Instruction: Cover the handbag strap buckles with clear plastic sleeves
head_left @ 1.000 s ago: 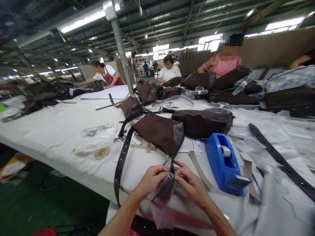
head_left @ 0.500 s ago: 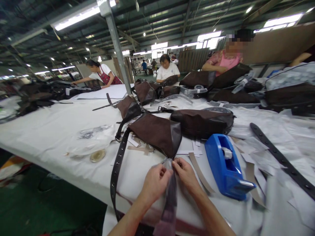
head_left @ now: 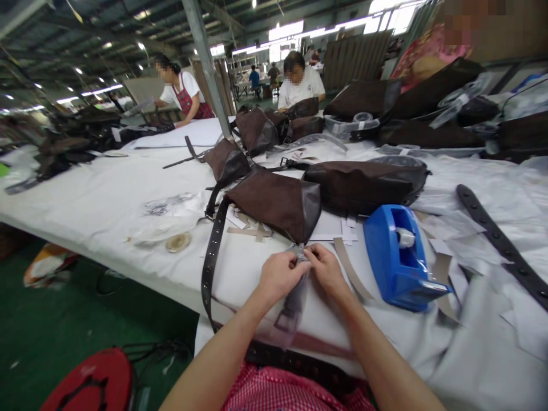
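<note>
A dark brown bag (head_left: pixel 274 202) with black leather-like corners lies before me on the white-covered table. From its near corner runs a strap in a clear plastic sleeve (head_left: pixel 295 299), with a buckle faintly visible through it. My left hand (head_left: pixel 282 275) has its fingers closed on the sleeve's upper end, just below the bag. Pressed close beside it, my right hand (head_left: pixel 324 267) pinches the same end between thumb and fingers. The fingertips partly hide the gripped spot. A black eyelet strap (head_left: pixel 210 260) hangs from the bag's left side over the table edge.
Right of my hands stands a blue tape dispenser (head_left: pixel 394 260) among paper strips. Another brown bag (head_left: pixel 363 182) lies behind it, and a loose eyelet strap (head_left: pixel 499 237) farther right. A tape roll (head_left: pixel 178 242) lies to the left. Co-workers stand or sit across the table.
My view has tilted down, bringing a red round object on the floor and my checked clothing into sight. Both hands stay at the sleeve's upper end by the bag corner.
</note>
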Motion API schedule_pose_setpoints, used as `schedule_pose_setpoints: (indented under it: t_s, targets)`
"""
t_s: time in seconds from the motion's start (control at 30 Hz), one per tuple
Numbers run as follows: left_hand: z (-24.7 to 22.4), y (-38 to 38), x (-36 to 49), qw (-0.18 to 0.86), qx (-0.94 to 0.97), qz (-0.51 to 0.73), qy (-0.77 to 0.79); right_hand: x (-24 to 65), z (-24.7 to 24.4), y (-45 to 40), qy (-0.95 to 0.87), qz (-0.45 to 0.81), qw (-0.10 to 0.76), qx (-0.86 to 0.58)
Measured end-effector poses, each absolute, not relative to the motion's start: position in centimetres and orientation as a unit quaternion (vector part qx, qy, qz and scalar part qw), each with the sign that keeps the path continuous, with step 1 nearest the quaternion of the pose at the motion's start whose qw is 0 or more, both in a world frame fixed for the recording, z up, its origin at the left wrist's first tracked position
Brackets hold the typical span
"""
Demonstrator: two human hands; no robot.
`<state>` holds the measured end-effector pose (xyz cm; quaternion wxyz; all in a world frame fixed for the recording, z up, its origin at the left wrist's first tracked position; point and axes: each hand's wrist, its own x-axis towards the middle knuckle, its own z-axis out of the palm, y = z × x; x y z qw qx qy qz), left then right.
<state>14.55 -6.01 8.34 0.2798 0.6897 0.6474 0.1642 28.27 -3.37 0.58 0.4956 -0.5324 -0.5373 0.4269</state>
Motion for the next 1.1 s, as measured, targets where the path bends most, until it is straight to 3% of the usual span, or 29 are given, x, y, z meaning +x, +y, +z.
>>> schedule_pose_setpoints:
  t_s: [0.27, 0.5, 0.73, 0.87, 0.97, 1.03, 1.1]
  targets:
    - [7.3, -10.2, 12.6, 0.359, 0.681, 0.164, 0.617, 28.1, 0.9, -3.1, -0.533, 0.424, 0.491, -0.543]
    - [6.7, -9.3, 14.6, 0.308, 0.680, 0.172, 0.643, 30.2, 3.9, -3.6, -0.548, 0.188, 0.496, -0.647]
    - [5.4, -8.1, 15.4, 0.304, 0.682, 0.191, 0.636, 29.3, 3.8, -6.6, -0.715, 0.332, 0.305, -0.534]
    - [6.6, -9.3, 11.8, 0.314, 0.687, 0.242, 0.610, 29.1, 3.4, -6.6, -0.716, 0.320, 0.309, -0.539]
    - [8.1, -11.6, 5.8, 0.191, 0.644, 0.311, 0.672, 29.3, 4.8, -7.8, -0.697, 0.305, 0.324, -0.562]
    - [8.5, -13.6, 1.2, 0.101, 0.576, 0.290, 0.757, 28.7, 6.0, -9.4, -0.689, 0.332, 0.328, -0.554]
    - [7.8, -15.6, -2.5, 0.129, 0.508, 0.237, 0.818, 27.2, 6.9, -11.4, -0.687, 0.410, 0.305, -0.517]
